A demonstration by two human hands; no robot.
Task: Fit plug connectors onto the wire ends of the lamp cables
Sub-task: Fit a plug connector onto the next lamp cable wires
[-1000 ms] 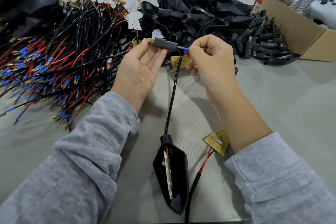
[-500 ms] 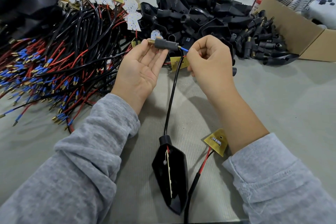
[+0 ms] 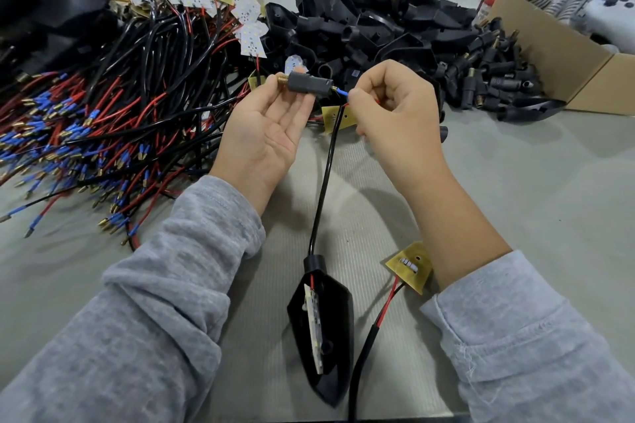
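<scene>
**Blue wire end lined up at the plug's mouth**

Left hand (image 3: 264, 134) lies palm-up, fingertips (image 3: 302, 98) curled under the plug connector (image 3: 307, 83), holding it level with its brass tip pointing left, probably so the open end faces the other hand. Right hand (image 3: 398, 113) pinches the blue-sleeved wire end (image 3: 342, 92) close to its tip, right at that opening; a short grip likely keeps the thin wire from buckling. Whether it is seated yet: cannot tell. The black cable (image 3: 324, 178) hangs from the pinch down to the lamp housing (image 3: 321, 330) lying on the table (image 3: 515, 189), slack, so nothing pulls back. Spare plugs (image 3: 494, 79) are heaped near the right hand, unfitted cables (image 3: 86, 127) piled beyond the left.
</scene>
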